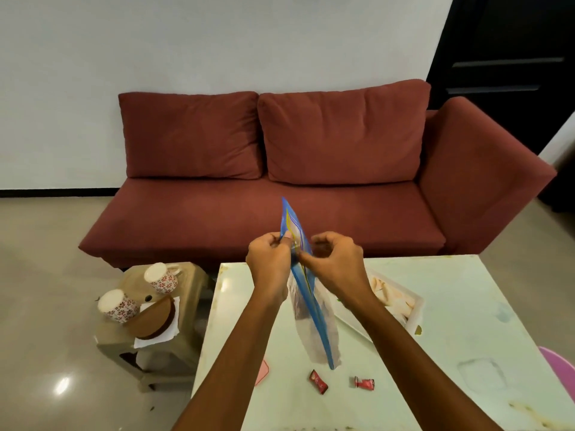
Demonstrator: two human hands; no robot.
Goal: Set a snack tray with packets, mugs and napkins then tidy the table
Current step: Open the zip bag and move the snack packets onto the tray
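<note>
A blue and clear snack packet [311, 306] hangs edge-on above the pale table [435, 353]. My left hand [269, 258] and my right hand [337, 259] both pinch its upper part, one on each side. A white tray [410, 309] lies on the table behind my right forearm, partly hidden. Two small red wrapped sweets [318, 381] [364, 383] lie on the table near the front. Two white mugs with red flower print [161, 278] [116, 306] stand upside down on a low stool [124, 340] to the left, beside white napkins [155, 339].
A brown round lidded box [154, 317] rests on the napkins on the stool. A red sofa [264, 197] stands behind the table. A pink flat object [263, 371] peeks from under my left forearm. A pink chair edge [560, 365] shows at the right.
</note>
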